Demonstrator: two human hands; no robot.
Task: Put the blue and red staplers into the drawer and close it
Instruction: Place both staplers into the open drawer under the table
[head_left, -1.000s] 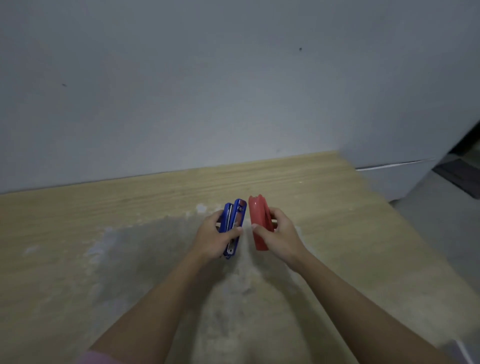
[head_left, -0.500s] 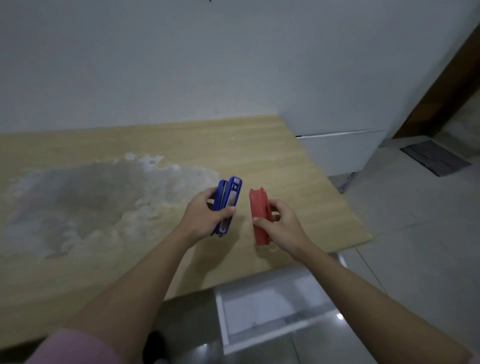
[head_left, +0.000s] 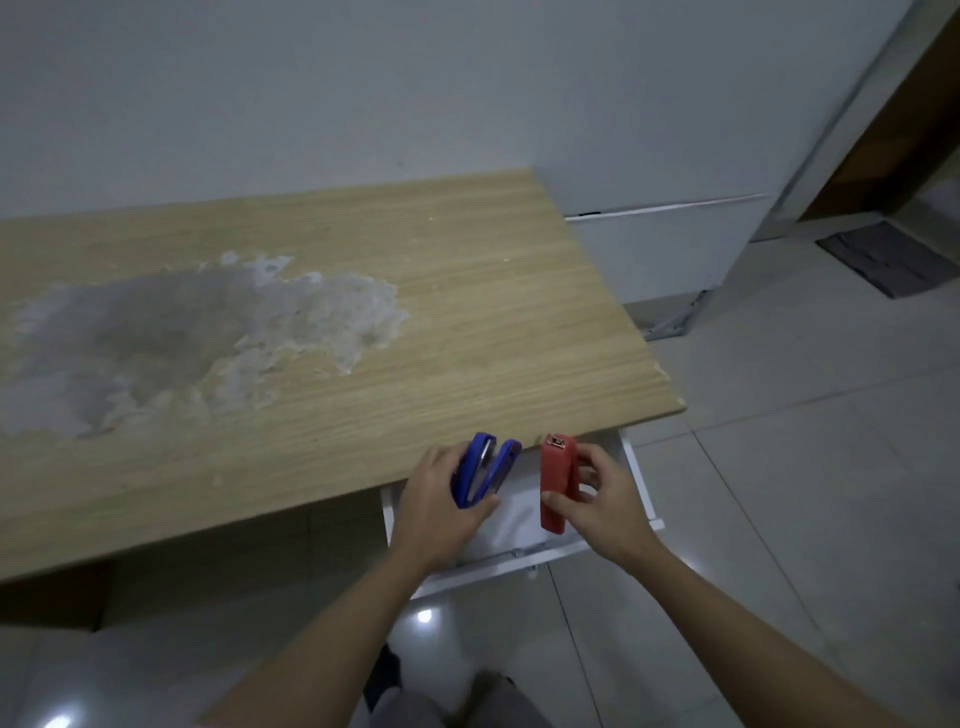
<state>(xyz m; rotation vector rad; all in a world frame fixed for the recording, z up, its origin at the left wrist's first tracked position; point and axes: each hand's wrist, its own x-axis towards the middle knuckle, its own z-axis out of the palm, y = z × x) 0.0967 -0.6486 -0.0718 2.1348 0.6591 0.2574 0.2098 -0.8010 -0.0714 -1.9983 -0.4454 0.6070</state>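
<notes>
1. Hands are both full. The left hand (head_left: 434, 512) is wrapped around the blue stapler (head_left: 482, 475), with the thumb across its near end and the fingers on its far side.
2. The right hand (head_left: 602, 506) pinches the red stapler (head_left: 557, 486) between the thumb and the fingers.
3. The two staplers are side by side with a small gap, blue on the left and red on the right. They do not touch.
4. Each stapler points away from the person, with its long side running from near to far. The blue one gapes open a little at its far end. The red one looks shut.
5. The white drawer (head_left: 638, 480) is pulled out from under the front edge of the wooden desk (head_left: 467, 312). It is open.
6. This is the thing that matters most: the drawer is right under both hands. The staplers hang over its open part and are not in it yet, and their far tips line up with the desk edge.
7. I think the next move is just to go down. Both hands look about as near to the drawer as each other.
8. The long sides of the staplers run the same way as the drawer slides, so I think they can lie flat inside, next to each other.
9. The hands hide most of the inside of the drawer, so I cannot tell if something else is in there.
10. After both staplers are let go, the drawer front needs a push to close it.
</notes>
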